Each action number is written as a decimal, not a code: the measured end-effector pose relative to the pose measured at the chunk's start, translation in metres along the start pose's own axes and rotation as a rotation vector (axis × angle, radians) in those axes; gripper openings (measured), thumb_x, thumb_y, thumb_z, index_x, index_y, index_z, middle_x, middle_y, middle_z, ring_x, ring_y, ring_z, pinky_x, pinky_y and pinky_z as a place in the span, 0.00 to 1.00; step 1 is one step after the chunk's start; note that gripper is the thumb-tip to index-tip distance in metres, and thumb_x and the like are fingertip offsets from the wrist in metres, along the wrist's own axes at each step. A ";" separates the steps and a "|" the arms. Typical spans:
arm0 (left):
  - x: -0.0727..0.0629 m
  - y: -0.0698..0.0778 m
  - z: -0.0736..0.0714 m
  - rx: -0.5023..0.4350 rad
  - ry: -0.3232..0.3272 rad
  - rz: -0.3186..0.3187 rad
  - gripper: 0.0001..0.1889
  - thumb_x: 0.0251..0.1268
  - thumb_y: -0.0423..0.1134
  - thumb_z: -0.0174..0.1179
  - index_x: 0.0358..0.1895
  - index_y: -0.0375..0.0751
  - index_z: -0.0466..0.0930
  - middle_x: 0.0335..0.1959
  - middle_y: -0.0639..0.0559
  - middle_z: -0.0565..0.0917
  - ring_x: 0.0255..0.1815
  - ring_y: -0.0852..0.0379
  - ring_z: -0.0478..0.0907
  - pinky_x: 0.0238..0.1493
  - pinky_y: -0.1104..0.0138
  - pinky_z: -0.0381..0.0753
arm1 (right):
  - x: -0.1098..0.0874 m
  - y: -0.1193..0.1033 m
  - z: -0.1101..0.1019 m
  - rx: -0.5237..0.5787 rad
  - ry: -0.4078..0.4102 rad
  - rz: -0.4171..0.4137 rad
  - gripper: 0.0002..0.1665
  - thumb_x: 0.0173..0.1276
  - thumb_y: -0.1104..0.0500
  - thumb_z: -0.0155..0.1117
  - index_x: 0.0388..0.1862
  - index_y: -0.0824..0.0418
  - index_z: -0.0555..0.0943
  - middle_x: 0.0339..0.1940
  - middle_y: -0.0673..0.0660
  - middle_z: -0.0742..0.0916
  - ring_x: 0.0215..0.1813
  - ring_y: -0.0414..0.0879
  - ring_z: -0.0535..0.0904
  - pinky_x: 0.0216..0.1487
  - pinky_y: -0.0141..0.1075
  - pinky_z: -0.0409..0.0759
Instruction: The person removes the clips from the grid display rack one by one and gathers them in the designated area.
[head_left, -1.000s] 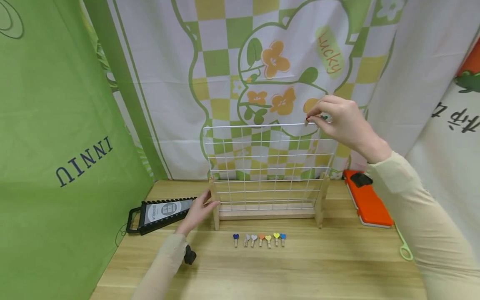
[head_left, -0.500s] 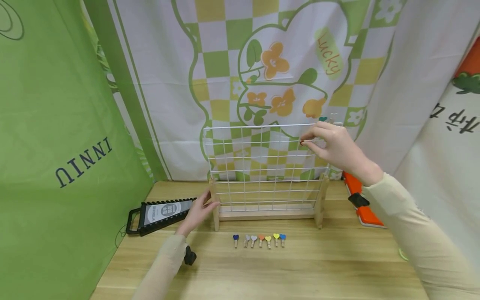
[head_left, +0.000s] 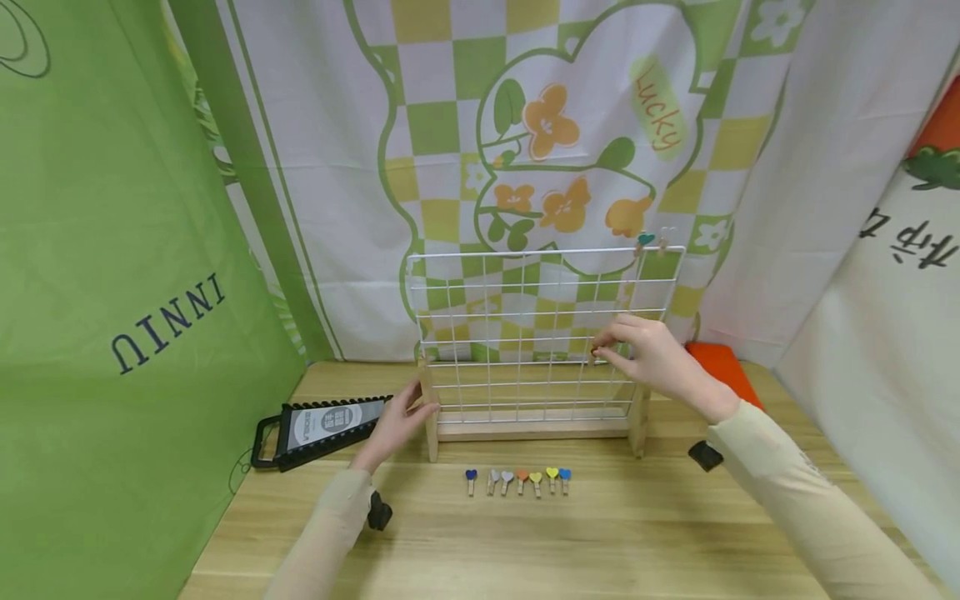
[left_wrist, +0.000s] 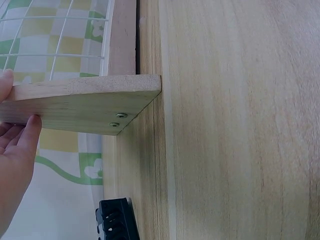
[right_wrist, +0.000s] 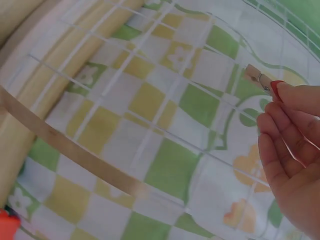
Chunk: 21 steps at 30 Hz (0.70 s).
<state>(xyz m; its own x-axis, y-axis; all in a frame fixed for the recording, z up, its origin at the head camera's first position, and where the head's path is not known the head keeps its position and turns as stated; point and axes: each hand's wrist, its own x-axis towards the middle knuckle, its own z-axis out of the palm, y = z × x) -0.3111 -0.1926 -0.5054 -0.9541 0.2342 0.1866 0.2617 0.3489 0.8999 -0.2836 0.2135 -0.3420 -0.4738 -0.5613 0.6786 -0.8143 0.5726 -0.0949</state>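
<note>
A white wire grid rack (head_left: 522, 337) stands upright on a wooden base. My left hand (head_left: 396, 427) grips its left wooden upright (left_wrist: 75, 95), thumb on one side and fingers on the other. My right hand (head_left: 656, 360) pinches a small wooden clothespin (right_wrist: 259, 77) with a red end, mostly covered by the fingertips. That hand is in front of the grid's lower right part; whether it touches the wires I cannot tell. A teal heart clothespin (head_left: 646, 240) and a pale clothespin (head_left: 663, 242) sit on the rack's top right edge.
Several heart clothespins, among them a dark blue one (head_left: 471, 477) and an orange one (head_left: 522, 477), lie in a row before the rack. A black toothed holder (head_left: 322, 427) lies left, an orange case (head_left: 723, 371) right. A patterned curtain (head_left: 322, 167) hangs behind.
My right hand has come down from the rack's top edge to its lower right part, still pinching the red clothespin. My left hand stays on the upright.
</note>
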 end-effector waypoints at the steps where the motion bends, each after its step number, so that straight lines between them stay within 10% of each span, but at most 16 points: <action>1: 0.000 0.000 0.000 -0.001 -0.002 0.001 0.36 0.72 0.37 0.59 0.76 0.28 0.53 0.75 0.29 0.61 0.77 0.36 0.60 0.75 0.47 0.67 | -0.003 0.001 0.004 0.002 -0.001 -0.003 0.12 0.50 0.74 0.76 0.32 0.62 0.85 0.30 0.53 0.87 0.31 0.43 0.84 0.29 0.31 0.85; 21: 0.001 -0.001 -0.001 -0.009 -0.005 0.006 0.36 0.71 0.38 0.60 0.77 0.32 0.55 0.75 0.31 0.63 0.77 0.38 0.61 0.75 0.50 0.68 | -0.093 -0.001 0.088 0.189 -0.233 0.171 0.06 0.57 0.70 0.73 0.30 0.60 0.86 0.27 0.50 0.87 0.29 0.35 0.80 0.28 0.25 0.83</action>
<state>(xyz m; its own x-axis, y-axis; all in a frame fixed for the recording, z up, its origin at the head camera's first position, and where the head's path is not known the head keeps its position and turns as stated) -0.3123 -0.1935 -0.5062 -0.9518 0.2404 0.1905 0.2663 0.3391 0.9023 -0.2682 0.2123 -0.4694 -0.6548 -0.6010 0.4583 -0.7539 0.5617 -0.3408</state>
